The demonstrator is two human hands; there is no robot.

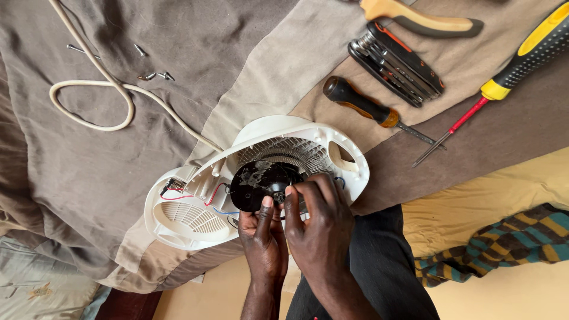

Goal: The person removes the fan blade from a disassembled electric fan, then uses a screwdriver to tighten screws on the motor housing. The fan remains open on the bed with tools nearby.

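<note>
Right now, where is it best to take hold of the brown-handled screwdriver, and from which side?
Probably by its thick black and amber handle, from above: the brown-handled screwdriver lies flat on the cloth, with its thin shaft pointing toward the red-shafted screwdriver.

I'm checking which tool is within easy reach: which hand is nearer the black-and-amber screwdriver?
Right. The right hand is at the black motor, just below and left of the black-and-amber screwdriver. The left hand sits beside it, farther left and lower.

Fan housing [195, 216] on cloth [148, 47], both hands [296, 231] at its motor [261, 184], screws [155, 76] far left, screwdrivers [379, 111] right
</note>
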